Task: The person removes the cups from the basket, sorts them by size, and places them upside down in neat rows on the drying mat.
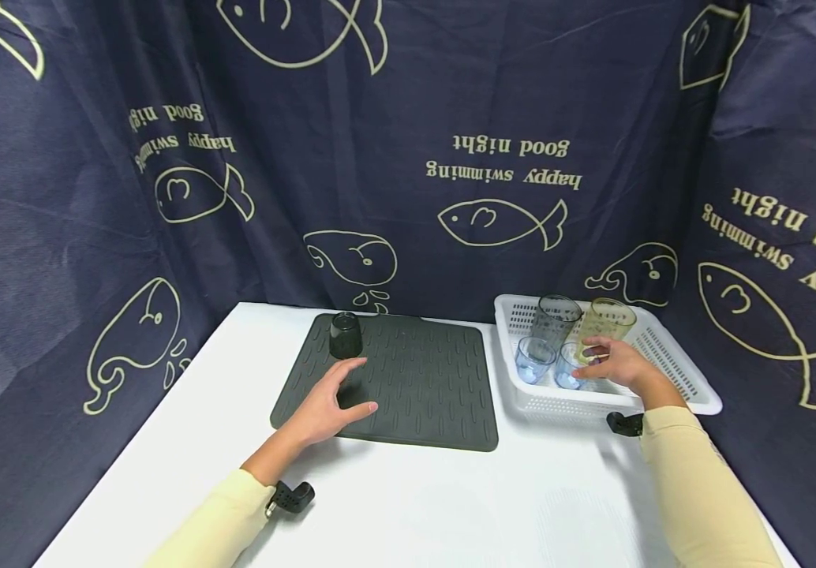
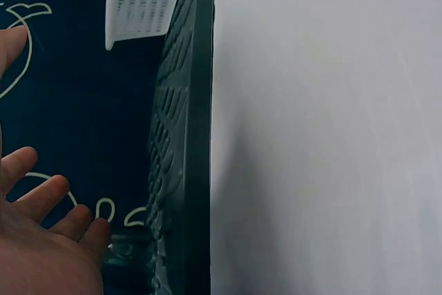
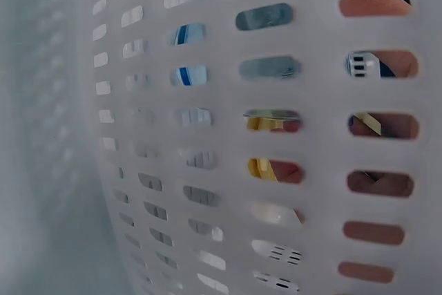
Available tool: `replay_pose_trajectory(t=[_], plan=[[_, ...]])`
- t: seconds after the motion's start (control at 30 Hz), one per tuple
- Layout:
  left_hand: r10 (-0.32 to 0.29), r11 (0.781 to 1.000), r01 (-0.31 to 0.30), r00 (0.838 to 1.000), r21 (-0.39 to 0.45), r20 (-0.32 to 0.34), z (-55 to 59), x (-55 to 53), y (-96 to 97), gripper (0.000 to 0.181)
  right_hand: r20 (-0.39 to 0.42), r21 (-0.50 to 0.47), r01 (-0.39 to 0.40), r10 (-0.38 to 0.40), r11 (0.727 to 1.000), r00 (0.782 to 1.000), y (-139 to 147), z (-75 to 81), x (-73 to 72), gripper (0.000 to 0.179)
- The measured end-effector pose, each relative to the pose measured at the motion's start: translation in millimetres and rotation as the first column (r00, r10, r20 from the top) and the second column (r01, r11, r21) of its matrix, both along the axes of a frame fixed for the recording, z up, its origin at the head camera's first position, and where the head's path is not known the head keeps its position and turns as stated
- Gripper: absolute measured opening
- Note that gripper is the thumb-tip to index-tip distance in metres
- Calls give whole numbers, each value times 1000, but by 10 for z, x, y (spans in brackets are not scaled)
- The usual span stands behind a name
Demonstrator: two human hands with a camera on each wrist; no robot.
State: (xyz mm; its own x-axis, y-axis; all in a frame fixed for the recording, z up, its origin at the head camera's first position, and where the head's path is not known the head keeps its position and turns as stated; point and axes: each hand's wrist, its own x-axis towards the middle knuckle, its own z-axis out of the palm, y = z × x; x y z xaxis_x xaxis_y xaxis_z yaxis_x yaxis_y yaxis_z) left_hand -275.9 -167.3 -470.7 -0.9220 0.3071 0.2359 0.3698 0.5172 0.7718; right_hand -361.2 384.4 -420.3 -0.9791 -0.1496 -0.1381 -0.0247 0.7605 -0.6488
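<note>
- My right hand point(image 1: 624, 367) is down in the basket, fingers curved and thumb apart from them, right at the near-side blue glass point(image 1: 566, 377); honestly can't tell if it's gripping it or just touching.
- That blue glass stands inside the white basket point(image 1: 557, 402), and a second blue glass point(image 1: 533, 363) is just to its left.
- Behind those two I've got a grey glass point(image 1: 552, 322) and a yellow glass point(image 1: 605, 319), the yellow one right by my fingers.
- My left hand point(image 1: 319, 410) holds nothing, thumb and fingers spread wide over the dark ridged mat point(image 1: 422, 386).
- Past its fingertips, a dark cup point(image 1: 346, 338) sits near the mat's back-left corner.
- Mat and basket share a white table point(image 1: 451, 505), navy fish-print curtain point(image 1: 394, 118) behind.
</note>
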Motion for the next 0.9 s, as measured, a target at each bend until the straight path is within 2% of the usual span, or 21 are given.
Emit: replay_pose_trajectory(t=[0.63,0.9], plan=[[-40,998,39,999,57,6,-43,-24,289,80,-16,15,10,-10,1000,1000,-39,-31,4,89],[-58,995,58,998,76,-12,-52,-54,399,80,-86,-10,-5,4,1000,996,-20,7,33,85]])
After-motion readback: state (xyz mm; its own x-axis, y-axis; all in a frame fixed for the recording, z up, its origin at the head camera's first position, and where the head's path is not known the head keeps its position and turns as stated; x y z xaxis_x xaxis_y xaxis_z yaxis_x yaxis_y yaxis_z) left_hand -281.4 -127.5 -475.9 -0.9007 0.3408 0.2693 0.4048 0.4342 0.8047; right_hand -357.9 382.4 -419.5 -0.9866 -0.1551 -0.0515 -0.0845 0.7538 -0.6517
